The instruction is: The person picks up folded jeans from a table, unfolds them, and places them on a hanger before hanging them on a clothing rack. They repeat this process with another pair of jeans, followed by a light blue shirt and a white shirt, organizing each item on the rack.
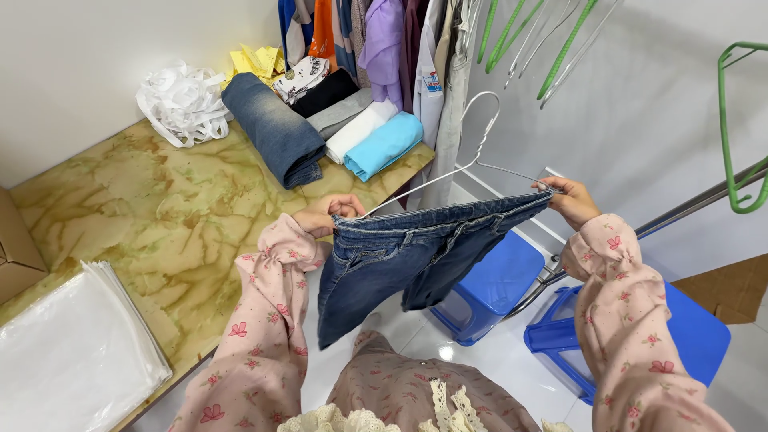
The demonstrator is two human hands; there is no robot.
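A pair of dark blue jeans (400, 260) hangs by its waistband on a thin white wire hanger (478, 152). My left hand (326, 214) grips the left end of the waistband and hanger. My right hand (570, 198) pinches the right end of the waistband against the hanger arm. The jeans' legs dangle below, between my pink flowered sleeves.
A marbled yellow table (160, 216) at left carries rolled and folded clothes (276, 128), a white bundle of straps (182, 102), clear plastic bags (72, 352) and a cardboard box (14, 248). Garments hang on a rack (400, 48). Blue stools (488, 288) stand on the floor; green hangers (740, 128) hang at right.
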